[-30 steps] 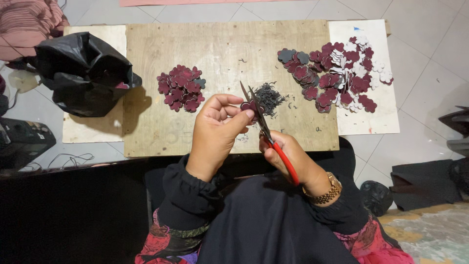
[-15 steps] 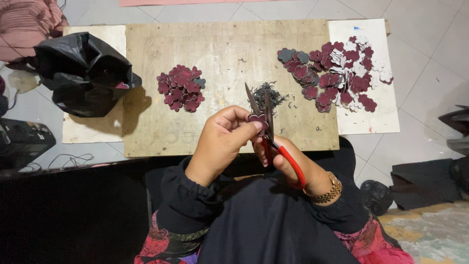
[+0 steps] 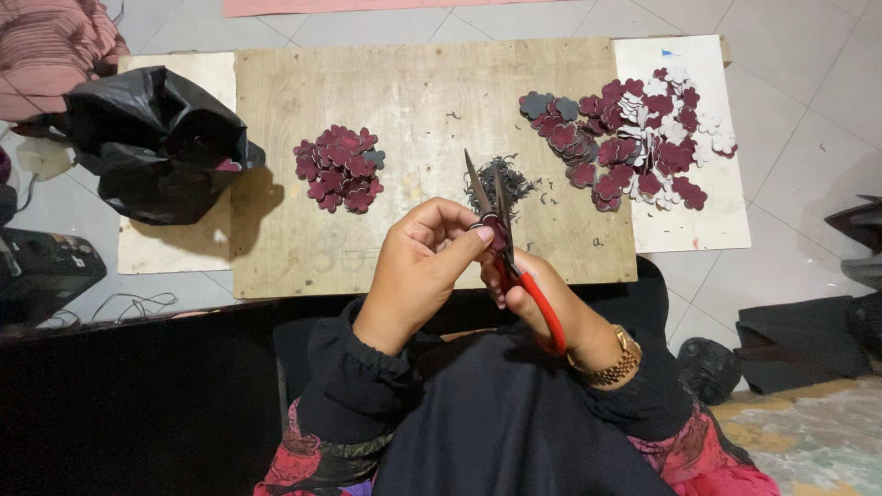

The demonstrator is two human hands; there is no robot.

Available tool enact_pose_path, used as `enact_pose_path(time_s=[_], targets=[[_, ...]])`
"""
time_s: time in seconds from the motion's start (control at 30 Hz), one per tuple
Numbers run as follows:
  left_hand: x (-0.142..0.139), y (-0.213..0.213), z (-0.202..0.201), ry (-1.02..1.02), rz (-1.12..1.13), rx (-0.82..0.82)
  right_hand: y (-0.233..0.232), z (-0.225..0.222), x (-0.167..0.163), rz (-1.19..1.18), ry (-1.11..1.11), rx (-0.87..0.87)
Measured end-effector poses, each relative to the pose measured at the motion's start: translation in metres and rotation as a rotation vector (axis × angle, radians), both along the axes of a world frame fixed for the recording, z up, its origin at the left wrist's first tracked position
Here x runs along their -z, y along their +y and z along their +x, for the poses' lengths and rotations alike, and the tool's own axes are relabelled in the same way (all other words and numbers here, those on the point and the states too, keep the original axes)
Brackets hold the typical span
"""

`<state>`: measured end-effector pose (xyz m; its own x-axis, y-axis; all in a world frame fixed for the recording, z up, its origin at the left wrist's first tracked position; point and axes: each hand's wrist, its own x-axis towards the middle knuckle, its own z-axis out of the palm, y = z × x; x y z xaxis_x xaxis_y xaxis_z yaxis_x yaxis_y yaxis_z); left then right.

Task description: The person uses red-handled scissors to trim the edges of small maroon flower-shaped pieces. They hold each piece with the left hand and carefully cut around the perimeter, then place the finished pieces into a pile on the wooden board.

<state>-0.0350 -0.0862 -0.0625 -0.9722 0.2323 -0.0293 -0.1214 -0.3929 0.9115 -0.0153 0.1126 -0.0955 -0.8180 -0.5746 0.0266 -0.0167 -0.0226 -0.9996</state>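
My right hand grips red-handled scissors, blades slightly apart and pointing away from me. My left hand pinches a small maroon flower-shaped piece at the blades. Just beyond the blade tips lies a small heap of dark trimmings on the wooden board. A small pile of maroon flower pieces sits left of my hands. A bigger spread of maroon, grey and white flower pieces lies at the right, partly on a white sheet.
A crumpled black plastic bag rests on a pale board at the left. Striped pink cloth is at the top left corner. Dark objects sit on the tiled floor at the right and a black device at the left.
The scissors have swung from a leftward tilt to nearly upright, and both hands have shifted slightly right. The maroon piece stays pinched at the blades.
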Motion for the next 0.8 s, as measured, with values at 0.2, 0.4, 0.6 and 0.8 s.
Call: enact_pose_path(time_s=[0.2,0.4,0.6,0.8], targets=[[0.0046,0.0024,-0.0007,0.026,-0.146,-0.033,0.0002,0.0004,0.0016,0.046,0.048,0.037],[0.0056,0.0036,0.0009,0.005,-0.091,-0.037,0.0009,0.0026,0.0038,0.016,-0.005,0.042],[0.0042,0.0018,0.0003,-0.002,-0.082,-0.035,0.0001,0.0046,0.0021,-0.033,-0.089,0.028],[0.0052,0.001,-0.0018,-0.005,-0.057,-0.039,0.0008,0.0037,0.003,-0.069,-0.113,0.01]])
